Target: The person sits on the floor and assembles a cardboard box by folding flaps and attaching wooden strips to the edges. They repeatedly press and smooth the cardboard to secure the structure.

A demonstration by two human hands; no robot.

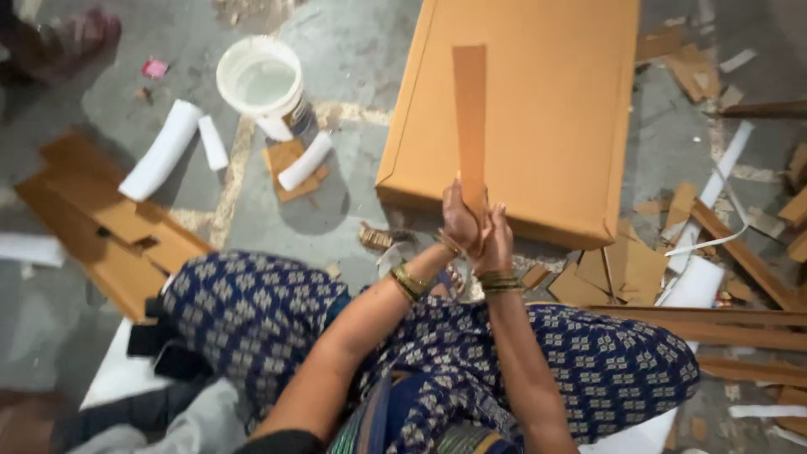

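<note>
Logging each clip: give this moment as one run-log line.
hands: left hand and right hand grip cardboard strip upright | ahead: cardboard panel on floor | bucket far left

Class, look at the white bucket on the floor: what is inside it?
The white bucket holds a pale, whitish liquid or paste up to near the rim. Its bottom is covered by that, so nothing beneath the surface can be seen.

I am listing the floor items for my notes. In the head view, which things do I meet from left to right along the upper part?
Pink scrap → long white roll → white bucket → upright brown strip held by both hands → large brown board → brown offcuts.
</note>
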